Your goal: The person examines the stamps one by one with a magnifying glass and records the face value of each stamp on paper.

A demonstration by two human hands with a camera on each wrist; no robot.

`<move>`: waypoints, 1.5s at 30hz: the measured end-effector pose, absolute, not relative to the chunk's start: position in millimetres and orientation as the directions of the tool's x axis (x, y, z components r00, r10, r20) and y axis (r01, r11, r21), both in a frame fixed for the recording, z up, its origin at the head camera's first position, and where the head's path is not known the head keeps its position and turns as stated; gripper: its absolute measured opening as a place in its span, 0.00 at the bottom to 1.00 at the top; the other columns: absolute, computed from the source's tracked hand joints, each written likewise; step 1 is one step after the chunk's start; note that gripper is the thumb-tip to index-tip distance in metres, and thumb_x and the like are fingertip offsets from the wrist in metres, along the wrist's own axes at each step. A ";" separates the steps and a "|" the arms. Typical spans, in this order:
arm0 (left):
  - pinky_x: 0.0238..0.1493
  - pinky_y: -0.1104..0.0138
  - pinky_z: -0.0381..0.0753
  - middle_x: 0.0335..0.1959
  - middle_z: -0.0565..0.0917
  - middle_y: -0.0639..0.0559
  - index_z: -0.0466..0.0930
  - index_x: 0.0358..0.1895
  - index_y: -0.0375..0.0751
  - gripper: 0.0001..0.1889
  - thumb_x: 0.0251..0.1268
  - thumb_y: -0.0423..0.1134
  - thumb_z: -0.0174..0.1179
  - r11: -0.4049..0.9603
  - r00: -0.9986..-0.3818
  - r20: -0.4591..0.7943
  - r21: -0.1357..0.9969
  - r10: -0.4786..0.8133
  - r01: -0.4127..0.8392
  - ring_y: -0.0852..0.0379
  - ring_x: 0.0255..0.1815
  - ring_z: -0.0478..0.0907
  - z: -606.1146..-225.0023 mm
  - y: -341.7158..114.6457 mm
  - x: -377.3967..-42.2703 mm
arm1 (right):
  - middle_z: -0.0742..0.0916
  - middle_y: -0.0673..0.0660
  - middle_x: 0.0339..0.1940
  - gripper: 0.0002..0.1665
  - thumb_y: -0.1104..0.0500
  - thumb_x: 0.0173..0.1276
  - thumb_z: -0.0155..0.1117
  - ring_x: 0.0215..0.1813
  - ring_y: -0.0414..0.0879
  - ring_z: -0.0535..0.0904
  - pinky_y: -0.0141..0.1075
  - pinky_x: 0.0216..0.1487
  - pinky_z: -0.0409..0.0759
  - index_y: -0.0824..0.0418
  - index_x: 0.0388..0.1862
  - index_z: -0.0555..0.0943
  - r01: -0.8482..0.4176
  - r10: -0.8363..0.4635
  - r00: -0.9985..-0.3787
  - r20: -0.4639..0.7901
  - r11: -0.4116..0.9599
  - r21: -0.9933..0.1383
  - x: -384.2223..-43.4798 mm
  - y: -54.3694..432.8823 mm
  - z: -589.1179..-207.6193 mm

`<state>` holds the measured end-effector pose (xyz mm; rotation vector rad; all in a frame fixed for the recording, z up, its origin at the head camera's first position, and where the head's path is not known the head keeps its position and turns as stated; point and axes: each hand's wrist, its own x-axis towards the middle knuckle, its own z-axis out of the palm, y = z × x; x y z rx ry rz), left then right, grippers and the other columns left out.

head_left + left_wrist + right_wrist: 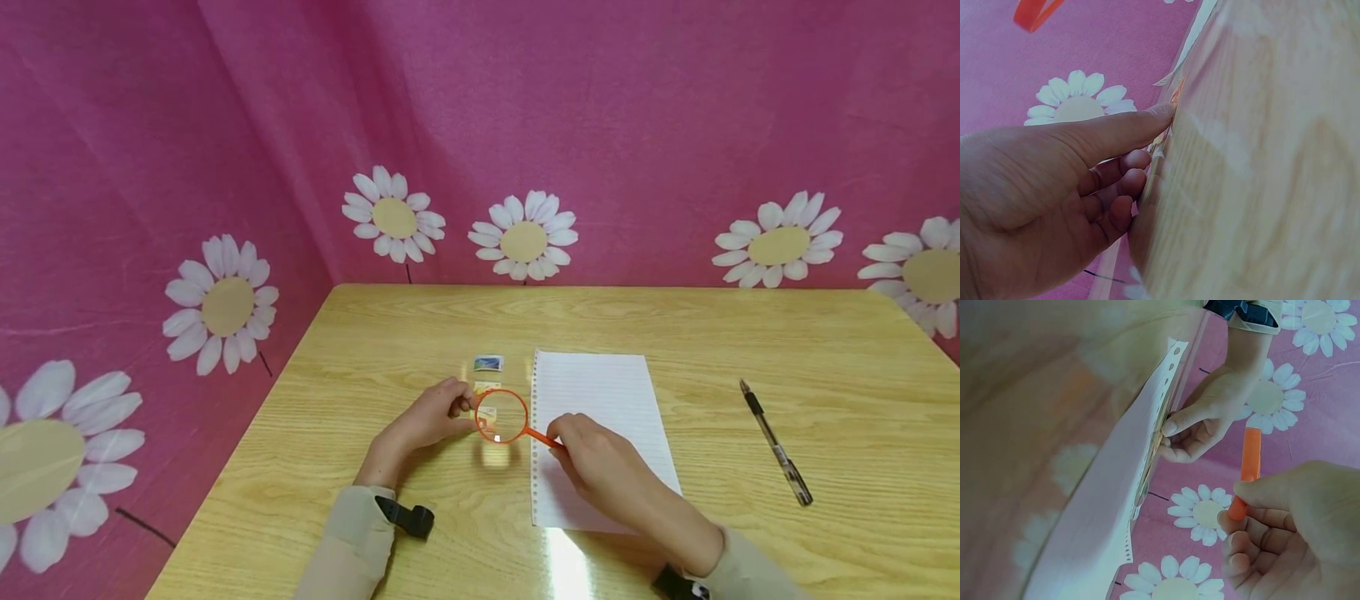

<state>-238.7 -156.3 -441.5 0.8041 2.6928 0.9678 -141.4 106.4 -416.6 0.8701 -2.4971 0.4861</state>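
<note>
My right hand (600,462) grips the orange handle of a magnifying glass (543,437). Its round lens is above a small yellow-and-orange stamp (486,418). At that stamp's left edge, my left hand (431,417) pinches with thumb and forefinger; the other fingers are curled in the left wrist view. Another yellow stamp (487,387) lies just beyond, partly behind the lens rim and fingers. Farther back is a blue-green stamp (489,363) with a white border. In the right wrist view, thumb and fingers hold the orange handle (1250,456).
A lined sheet of paper (592,392) with punched holes lies right of the stamps, partly under my right hand. Farther right rests a black pen (776,446) on the wooden table (420,333). A pink flowered cloth (637,125) hangs behind and at the left.
</note>
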 end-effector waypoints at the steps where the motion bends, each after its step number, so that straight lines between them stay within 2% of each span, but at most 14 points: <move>1: 0.40 0.72 0.68 0.35 0.73 0.50 0.76 0.39 0.40 0.10 0.59 0.35 0.68 0.642 -0.840 0.026 0.632 0.542 0.434 0.60 0.35 0.67 -441.6 -156.6 -238.7 | 0.79 0.45 0.29 0.16 0.68 0.56 0.72 0.31 0.38 0.75 0.30 0.30 0.75 0.57 0.38 0.75 -0.649 -0.491 -0.700 0.518 0.740 -0.177 -141.5 107.5 -416.8; 7: 0.38 0.73 0.68 0.34 0.73 0.50 0.77 0.39 0.38 0.11 0.59 0.37 0.69 0.633 -0.831 0.051 0.623 0.554 0.460 0.61 0.34 0.66 -442.7 -157.9 -238.6 | 0.80 0.46 0.29 0.16 0.68 0.56 0.73 0.32 0.38 0.75 0.30 0.31 0.76 0.57 0.38 0.75 -0.642 -0.482 -0.701 0.525 0.748 -0.171 -140.9 114.0 -418.1; 14: 0.39 0.73 0.67 0.34 0.72 0.51 0.77 0.39 0.39 0.11 0.59 0.36 0.69 0.650 -0.844 0.020 0.628 0.537 0.428 0.60 0.35 0.66 -443.6 -157.8 -237.2 | 0.79 0.45 0.27 0.18 0.69 0.53 0.74 0.31 0.37 0.75 0.31 0.31 0.76 0.58 0.37 0.75 -0.646 -0.473 -0.685 0.553 0.747 -0.161 -140.8 122.6 -422.4; 25: 0.39 0.73 0.68 0.36 0.73 0.50 0.77 0.41 0.39 0.11 0.60 0.37 0.68 0.635 -0.843 0.014 0.651 0.538 0.416 0.60 0.36 0.66 -444.8 -156.0 -235.8 | 0.79 0.46 0.26 0.16 0.68 0.54 0.72 0.31 0.37 0.74 0.32 0.31 0.76 0.59 0.36 0.75 -0.610 -0.441 -0.704 0.557 0.777 -0.155 -138.5 136.9 -423.3; 32: 0.39 0.73 0.67 0.35 0.73 0.49 0.77 0.40 0.38 0.11 0.59 0.36 0.69 0.628 -0.845 0.022 0.658 0.535 0.414 0.60 0.35 0.66 -443.5 -155.0 -235.5 | 0.79 0.47 0.26 0.16 0.69 0.53 0.72 0.31 0.37 0.75 0.32 0.30 0.76 0.59 0.36 0.75 -0.607 -0.431 -0.694 0.576 0.781 -0.146 -138.2 146.6 -422.6; 45: 0.39 0.73 0.67 0.36 0.73 0.50 0.76 0.41 0.39 0.11 0.61 0.36 0.68 0.626 -0.843 0.010 0.665 0.537 0.407 0.59 0.36 0.66 -440.1 -154.9 -235.7 | 0.80 0.47 0.27 0.16 0.69 0.54 0.72 0.31 0.37 0.75 0.31 0.29 0.75 0.58 0.36 0.76 -0.548 -0.384 -0.745 0.545 0.819 -0.172 -135.0 165.4 -422.2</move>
